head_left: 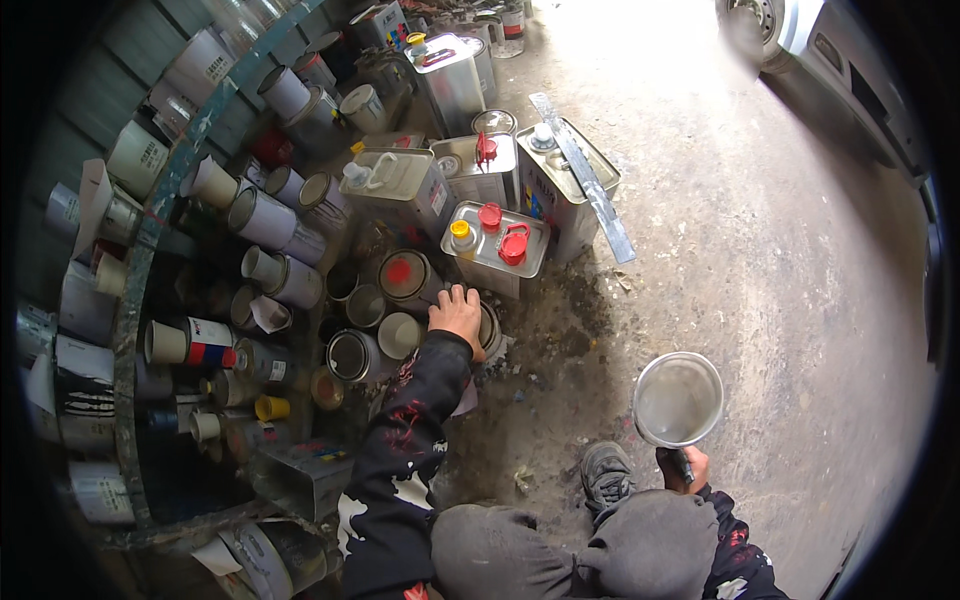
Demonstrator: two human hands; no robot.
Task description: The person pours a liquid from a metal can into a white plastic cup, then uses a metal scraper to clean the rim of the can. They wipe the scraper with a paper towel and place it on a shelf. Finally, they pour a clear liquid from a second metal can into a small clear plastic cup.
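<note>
Grey concrete floor (pixel 790 300): round metal can (pixel 489 328) beneath left hand (pixel 458 318), grip unclear; right hand (pixel 690 470) holds round silver-rimmed cup (pixel 678 400) by dark handle (pixel 683 464).

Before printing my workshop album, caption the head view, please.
Left hand at a can, right hand gripping a round-rimmed utensil by its handle.

The stained floor (pixel 740 260) carries rectangular cans (pixel 485 257) and round tins (pixel 489 328).

Silver car (pixel 835 62), shelf (pixel 126 385), yellow cup (pixel 271 408)
</note>
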